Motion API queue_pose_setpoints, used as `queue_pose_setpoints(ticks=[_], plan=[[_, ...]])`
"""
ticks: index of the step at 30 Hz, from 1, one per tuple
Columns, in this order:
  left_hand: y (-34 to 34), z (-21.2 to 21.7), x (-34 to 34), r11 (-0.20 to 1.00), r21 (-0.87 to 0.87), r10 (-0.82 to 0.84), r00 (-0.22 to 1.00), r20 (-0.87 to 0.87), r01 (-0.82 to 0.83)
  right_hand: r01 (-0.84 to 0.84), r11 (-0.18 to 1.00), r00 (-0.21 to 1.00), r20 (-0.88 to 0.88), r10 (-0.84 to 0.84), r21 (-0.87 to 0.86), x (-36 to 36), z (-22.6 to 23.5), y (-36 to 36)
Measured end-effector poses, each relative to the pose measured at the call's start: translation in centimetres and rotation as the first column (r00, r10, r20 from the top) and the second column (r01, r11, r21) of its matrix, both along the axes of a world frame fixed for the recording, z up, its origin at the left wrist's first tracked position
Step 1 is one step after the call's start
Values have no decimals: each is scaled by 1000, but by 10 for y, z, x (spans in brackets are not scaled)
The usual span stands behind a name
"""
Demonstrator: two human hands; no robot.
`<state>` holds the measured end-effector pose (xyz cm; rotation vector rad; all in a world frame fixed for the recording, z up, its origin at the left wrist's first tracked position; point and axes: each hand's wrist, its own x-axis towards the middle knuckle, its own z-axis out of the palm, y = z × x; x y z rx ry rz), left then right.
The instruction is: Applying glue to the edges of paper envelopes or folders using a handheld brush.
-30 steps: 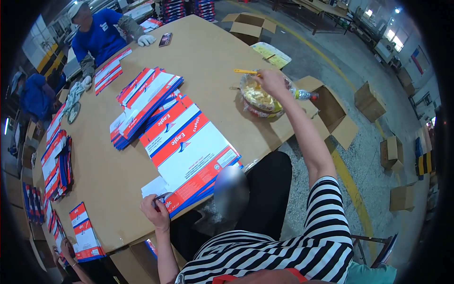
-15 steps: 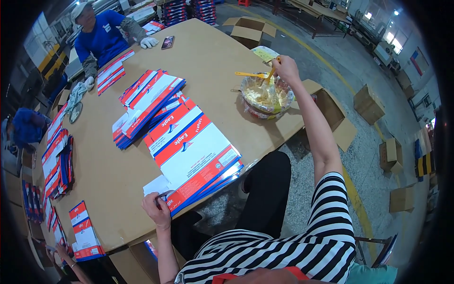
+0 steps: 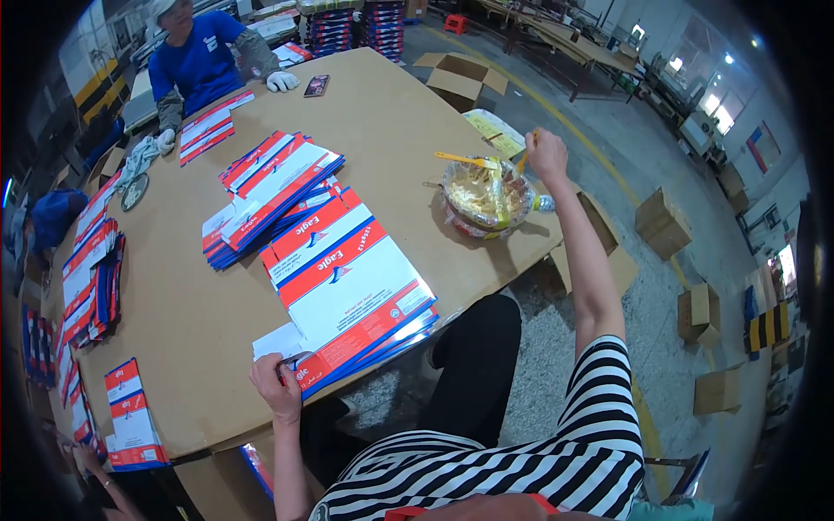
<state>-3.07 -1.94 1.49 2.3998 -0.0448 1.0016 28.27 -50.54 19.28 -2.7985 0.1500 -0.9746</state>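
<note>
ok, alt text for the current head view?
A bare right hand holds an orange stick at a bowl of pale paste; the left hand is at the near corner of stacked red, white and blue cartons. Across the brown table is a co-worker in a blue shirt and white gloves.

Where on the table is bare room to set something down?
The table is bare between phone and bowl, and between left cardboard stack and middle stack. It is crowded where the middle stack meets the left hand.
</note>
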Motion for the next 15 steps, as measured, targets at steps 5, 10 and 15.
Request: queue_pose_setpoints(ticks=[5,10,15], plan=[[-1,-1,2,1000,-21,-11,1000,7,11,-24,999,995,-101,19,-41,1,-19,21],[0,-6,0,1000,-28,-14,1000,20,14,-89,995,988,-121,94,45,8,-16,34],[-1,-9,0,1000,-24,-4,999,41,5,-201,920,976,-14,218,336,13,0,28]])
